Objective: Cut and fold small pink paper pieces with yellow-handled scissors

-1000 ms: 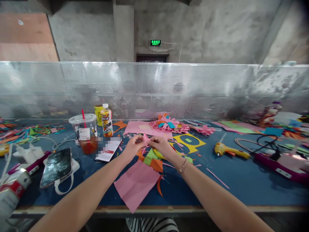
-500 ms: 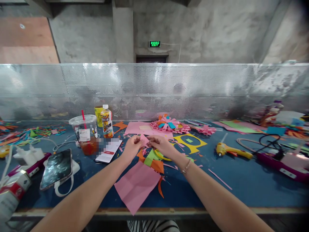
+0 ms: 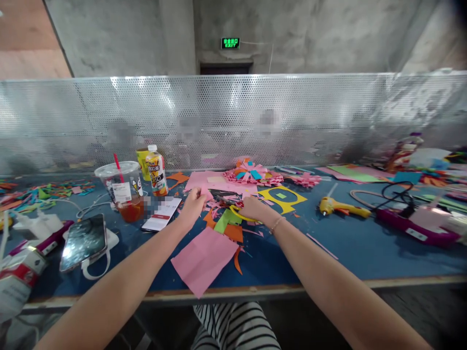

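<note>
My left hand is closed, with a small piece of pink paper at its fingertips. My right hand has its fingers closed at the yellow handles of the scissors, whose dark blades point left towards the pink piece. Just below lie green and orange paper pieces. A creased pink sheet rests nearer the table's front edge. Behind the hands is a fringed paper flower, pink with blue and orange parts, beside a flat pink sheet.
Left of the hands stand a drink cup, a bottle and a phone. A yellow cut-out frame, a yellow glue gun and a purple power strip lie to the right. A perforated metal screen runs behind.
My right hand has left the pink piece and moved down and right onto the scissors. My left hand still has the paper. The camera view has tilted down.
</note>
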The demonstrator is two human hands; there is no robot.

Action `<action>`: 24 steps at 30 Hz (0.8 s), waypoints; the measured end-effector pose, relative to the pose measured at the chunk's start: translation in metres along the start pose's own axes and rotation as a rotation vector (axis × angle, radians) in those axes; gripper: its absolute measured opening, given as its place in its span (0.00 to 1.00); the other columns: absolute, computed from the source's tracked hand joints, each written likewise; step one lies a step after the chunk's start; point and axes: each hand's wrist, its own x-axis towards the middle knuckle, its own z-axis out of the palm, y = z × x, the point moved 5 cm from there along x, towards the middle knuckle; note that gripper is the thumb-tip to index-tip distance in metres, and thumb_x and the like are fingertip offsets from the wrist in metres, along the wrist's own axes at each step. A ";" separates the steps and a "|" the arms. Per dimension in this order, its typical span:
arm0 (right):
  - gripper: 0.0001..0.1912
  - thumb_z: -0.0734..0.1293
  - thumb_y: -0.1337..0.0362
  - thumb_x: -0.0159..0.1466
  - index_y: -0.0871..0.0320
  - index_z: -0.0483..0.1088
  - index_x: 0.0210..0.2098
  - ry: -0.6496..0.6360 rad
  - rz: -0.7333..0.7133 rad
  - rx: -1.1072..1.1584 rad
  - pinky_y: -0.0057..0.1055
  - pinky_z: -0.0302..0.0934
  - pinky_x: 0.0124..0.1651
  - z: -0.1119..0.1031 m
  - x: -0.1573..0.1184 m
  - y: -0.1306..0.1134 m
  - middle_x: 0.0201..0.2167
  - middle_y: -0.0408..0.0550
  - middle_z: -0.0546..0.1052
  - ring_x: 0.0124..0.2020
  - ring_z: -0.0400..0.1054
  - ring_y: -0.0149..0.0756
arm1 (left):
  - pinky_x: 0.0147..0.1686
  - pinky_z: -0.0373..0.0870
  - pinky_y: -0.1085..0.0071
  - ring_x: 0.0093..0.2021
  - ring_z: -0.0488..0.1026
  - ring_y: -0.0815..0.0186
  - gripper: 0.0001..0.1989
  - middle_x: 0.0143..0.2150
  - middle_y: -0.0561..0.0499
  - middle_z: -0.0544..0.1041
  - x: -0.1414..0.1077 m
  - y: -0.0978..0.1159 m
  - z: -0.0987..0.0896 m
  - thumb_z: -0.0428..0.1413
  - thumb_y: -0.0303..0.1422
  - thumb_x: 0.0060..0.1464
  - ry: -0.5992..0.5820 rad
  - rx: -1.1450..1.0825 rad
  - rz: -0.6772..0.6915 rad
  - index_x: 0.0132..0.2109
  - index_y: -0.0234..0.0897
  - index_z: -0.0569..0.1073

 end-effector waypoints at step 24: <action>0.17 0.62 0.49 0.56 0.58 0.65 0.27 -0.092 -0.451 0.943 0.27 0.53 0.29 -0.028 -0.043 -0.053 0.22 0.41 0.65 0.23 0.57 0.27 | 0.16 0.45 0.76 0.16 0.52 0.78 0.07 0.20 0.55 0.68 -0.002 0.020 -0.005 0.51 0.32 0.48 0.023 -0.166 0.187 0.26 0.35 0.62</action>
